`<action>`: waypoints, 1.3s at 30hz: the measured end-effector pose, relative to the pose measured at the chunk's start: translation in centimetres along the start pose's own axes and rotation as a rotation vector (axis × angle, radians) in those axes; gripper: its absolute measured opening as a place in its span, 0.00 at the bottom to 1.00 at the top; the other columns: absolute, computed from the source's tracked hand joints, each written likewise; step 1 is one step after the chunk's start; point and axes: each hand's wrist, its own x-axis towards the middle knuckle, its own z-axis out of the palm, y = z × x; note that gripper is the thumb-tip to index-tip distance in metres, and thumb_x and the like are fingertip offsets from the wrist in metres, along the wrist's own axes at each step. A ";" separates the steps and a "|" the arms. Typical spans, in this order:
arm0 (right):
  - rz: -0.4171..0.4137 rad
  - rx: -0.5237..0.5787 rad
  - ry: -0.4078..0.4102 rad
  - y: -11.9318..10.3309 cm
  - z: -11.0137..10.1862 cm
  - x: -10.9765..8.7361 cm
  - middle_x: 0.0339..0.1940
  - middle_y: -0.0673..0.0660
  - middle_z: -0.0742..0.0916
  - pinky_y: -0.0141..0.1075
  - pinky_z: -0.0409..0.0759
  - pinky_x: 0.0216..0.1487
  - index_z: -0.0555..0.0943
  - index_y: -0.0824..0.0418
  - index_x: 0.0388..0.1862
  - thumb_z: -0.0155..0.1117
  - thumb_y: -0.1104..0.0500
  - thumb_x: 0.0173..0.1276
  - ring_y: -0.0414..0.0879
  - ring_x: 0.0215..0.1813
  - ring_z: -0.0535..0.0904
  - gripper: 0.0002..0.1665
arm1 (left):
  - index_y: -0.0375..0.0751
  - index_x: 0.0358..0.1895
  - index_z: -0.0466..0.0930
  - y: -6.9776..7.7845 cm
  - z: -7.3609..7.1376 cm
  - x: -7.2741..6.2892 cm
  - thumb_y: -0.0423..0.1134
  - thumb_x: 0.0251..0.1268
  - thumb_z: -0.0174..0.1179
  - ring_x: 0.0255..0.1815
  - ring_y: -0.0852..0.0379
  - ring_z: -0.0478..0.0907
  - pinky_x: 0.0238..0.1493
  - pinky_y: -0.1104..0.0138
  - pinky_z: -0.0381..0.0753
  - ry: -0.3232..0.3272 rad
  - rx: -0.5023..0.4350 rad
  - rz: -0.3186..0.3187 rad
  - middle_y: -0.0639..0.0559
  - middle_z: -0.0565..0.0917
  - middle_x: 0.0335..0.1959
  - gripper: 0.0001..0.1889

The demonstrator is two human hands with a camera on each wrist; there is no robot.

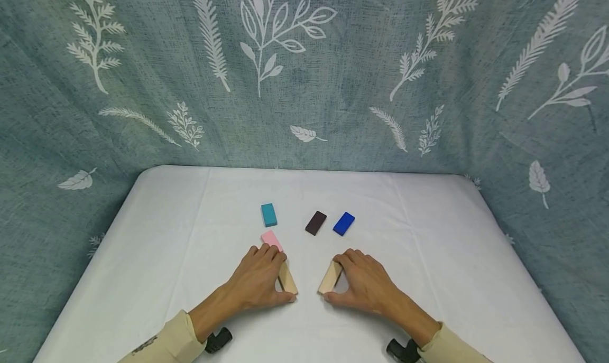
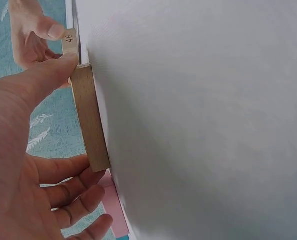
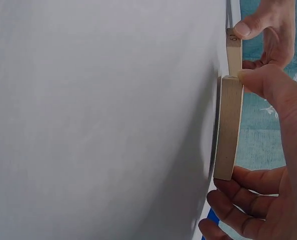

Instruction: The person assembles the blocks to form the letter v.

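Note:
My left hand point(image 1: 257, 278) pinches a plain wooden block point(image 1: 287, 279) by its two ends, thumb at the near end and fingers at the far end. In the same way, my right hand point(image 1: 367, 285) holds a second wooden block point(image 1: 330, 277); its end carries a printed number in the left wrist view. The two blocks stand apart and lean towards each other at the far ends' outer slant, forming a V open to the back. Just beyond the left fingertips lies a pink block point(image 1: 271, 239), partly hidden by them.
Farther back on the white-covered table point(image 1: 228, 194) lie a teal block point(image 1: 268, 215), a dark brown block point(image 1: 316, 223) and a blue block point(image 1: 344, 223). A green leaf-patterned cloth point(image 1: 333, 88) hangs behind the table. Black devices point(image 1: 219, 340) sit at both wrists.

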 end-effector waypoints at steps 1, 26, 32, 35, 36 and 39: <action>-0.003 0.005 -0.005 -0.1 0.0 0.0 0.46 0.50 0.82 0.45 0.78 0.49 0.81 0.60 0.55 0.73 0.26 0.48 0.45 0.47 0.78 0.47 | 0.38 0.51 0.80 0.0 0.0 0.0 0.72 0.46 0.70 0.46 0.50 0.74 0.48 0.55 0.72 -0.001 0.001 0.000 0.48 0.80 0.44 0.41; -0.041 -0.007 -0.014 -1.8 0.3 -0.1 0.47 0.51 0.82 0.43 0.79 0.44 0.81 0.59 0.55 0.72 0.27 0.50 0.44 0.41 0.78 0.45 | 0.38 0.51 0.80 0.1 -0.1 0.0 0.73 0.46 0.69 0.44 0.51 0.73 0.46 0.56 0.72 0.005 0.009 0.003 0.49 0.79 0.43 0.41; -0.042 -0.016 -0.009 -1.9 0.5 0.2 0.46 0.50 0.81 0.42 0.78 0.44 0.81 0.58 0.55 0.71 0.26 0.51 0.43 0.40 0.78 0.45 | 0.38 0.52 0.80 0.0 -0.2 0.0 0.73 0.46 0.69 0.45 0.51 0.73 0.47 0.56 0.71 -0.002 -0.001 -0.003 0.48 0.79 0.44 0.42; -0.044 -0.013 -0.005 -2.0 0.5 0.4 0.46 0.50 0.81 0.42 0.78 0.44 0.81 0.58 0.55 0.71 0.26 0.50 0.43 0.40 0.78 0.45 | 0.38 0.52 0.81 0.0 -0.2 0.0 0.73 0.46 0.69 0.46 0.51 0.73 0.47 0.55 0.72 -0.005 -0.001 -0.004 0.48 0.79 0.44 0.42; -0.044 -0.013 -0.006 -2.0 0.5 0.5 0.46 0.50 0.81 0.42 0.78 0.44 0.81 0.58 0.55 0.71 0.26 0.50 0.43 0.40 0.78 0.45 | 0.38 0.52 0.81 0.0 -0.2 0.0 0.73 0.46 0.69 0.46 0.51 0.73 0.48 0.55 0.72 -0.006 -0.001 -0.004 0.49 0.79 0.44 0.42; -0.041 -0.017 -0.010 -2.0 0.6 0.7 0.45 0.50 0.81 0.42 0.78 0.42 0.81 0.58 0.55 0.71 0.26 0.50 0.43 0.39 0.78 0.45 | 0.38 0.52 0.81 0.0 -0.1 0.0 0.73 0.46 0.69 0.46 0.51 0.73 0.48 0.55 0.72 -0.002 0.002 -0.002 0.49 0.79 0.43 0.42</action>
